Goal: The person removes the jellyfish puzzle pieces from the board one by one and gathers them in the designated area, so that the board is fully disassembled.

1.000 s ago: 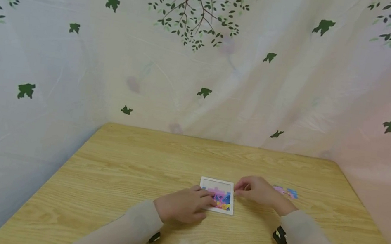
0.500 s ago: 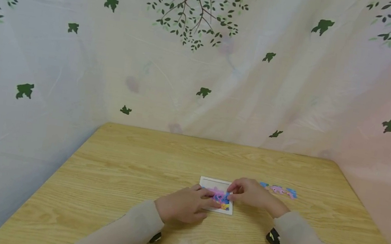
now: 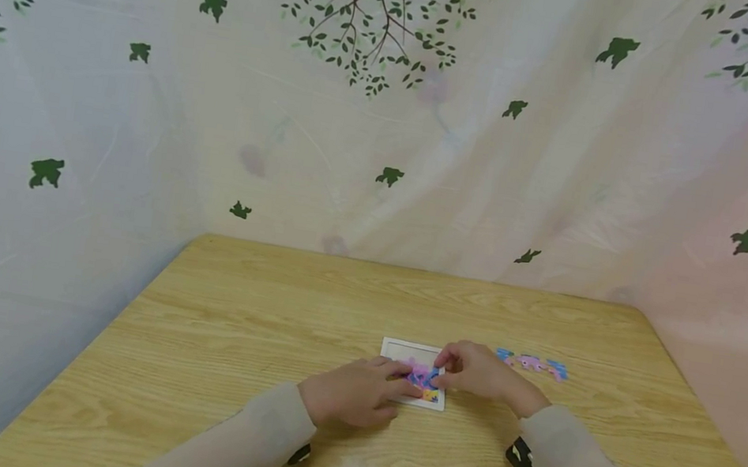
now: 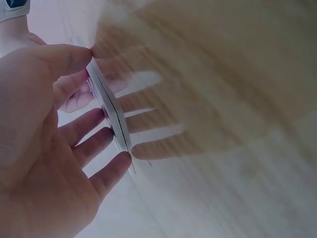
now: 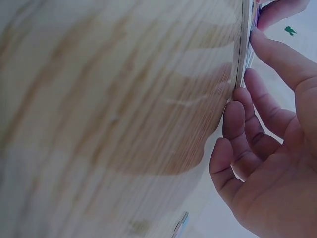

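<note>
A square white puzzle tray (image 3: 387, 348) lies flat on the table, its lower part filled with a pink, blue and yellow picture (image 3: 423, 370). My left hand (image 3: 355, 392) rests over its left side, fingers extended onto the picture; in the left wrist view its fingertips meet the tray's edge (image 4: 111, 106). At the right side of the tray, my right hand (image 3: 486, 375) pinches a small blue puzzle piece (image 3: 435, 375) between thumb and forefinger, mostly covered by the fingertips. In the right wrist view the other fingers of that hand (image 5: 267, 148) curl beside the tray's edge.
Several loose pink and blue puzzle pieces (image 3: 531, 362) lie in a row behind the right hand. The wood-grain table (image 3: 250, 296) meets a pale curtain (image 3: 331, 132) printed with leaves at its back edge. Both wrists wear dark camera mounts (image 3: 519, 455).
My right hand has moved left from beside the tray to over its right side, bringing the blue piece onto the picture and uncovering more loose pieces. The left hand has barely moved.
</note>
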Available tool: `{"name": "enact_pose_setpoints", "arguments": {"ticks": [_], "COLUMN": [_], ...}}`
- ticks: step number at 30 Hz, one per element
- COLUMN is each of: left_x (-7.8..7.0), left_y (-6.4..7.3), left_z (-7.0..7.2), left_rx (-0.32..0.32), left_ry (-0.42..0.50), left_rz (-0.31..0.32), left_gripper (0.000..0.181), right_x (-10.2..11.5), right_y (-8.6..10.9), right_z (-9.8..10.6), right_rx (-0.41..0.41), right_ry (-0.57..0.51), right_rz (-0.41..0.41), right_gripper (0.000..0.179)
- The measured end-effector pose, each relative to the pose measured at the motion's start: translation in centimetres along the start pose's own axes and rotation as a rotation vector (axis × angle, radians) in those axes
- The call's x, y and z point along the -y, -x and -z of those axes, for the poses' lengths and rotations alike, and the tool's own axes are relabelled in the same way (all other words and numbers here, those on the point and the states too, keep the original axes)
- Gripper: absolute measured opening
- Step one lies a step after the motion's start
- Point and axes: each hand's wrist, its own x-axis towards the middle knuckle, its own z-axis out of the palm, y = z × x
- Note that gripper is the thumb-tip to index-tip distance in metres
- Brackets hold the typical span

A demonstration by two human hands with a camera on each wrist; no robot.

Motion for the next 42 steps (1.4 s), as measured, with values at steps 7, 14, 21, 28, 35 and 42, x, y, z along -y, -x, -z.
{"name": "enact_pose_setpoints", "arguments": {"ticks": [7, 14, 21, 28, 35, 42], "left_x": [-0.02, -0.14, -0.23, -0.15, -0.17, -0.32], "left_y": [-0.05, -0.1, -0.08, -0.18, -0.28, -0.28], "left_z": [-0.28, -0.08, 0.05, -0.1, -0.12, -0.08], "left_rx": [0.004, -0.002, 0.001, 0.003, 0.017, 0.012], "left_ry": [-0.012, -0.033, -0.037, -0.041, -0.049, -0.074], "left_rz": [0.003, 0.01, 0.015, 0.013, 0.02, 0.014], "left_gripper": [0.047, 0.046, 0.047, 0.047, 0.047, 0.046], "right_x": [0.18, 0.18, 0.17, 0.34, 0.34, 0.56], "right_y": [0.0, -0.07, -0.14, -0.11, -0.06, 0.24], "right_z": [-0.12, -0.18, -0.2, -0.17, -0.2, -0.13], "right_rx": [0.004, 0.014, 0.017, 0.013, -0.002, 0.019], "right_ry": [-0.008, -0.021, -0.024, -0.041, -0.075, -0.089], "right_rz": [-0.019, -0.029, -0.036, -0.039, 0.0, 0.046], "right_gripper": [0.023, 0.023, 0.023, 0.022, 0.022, 0.02]}}
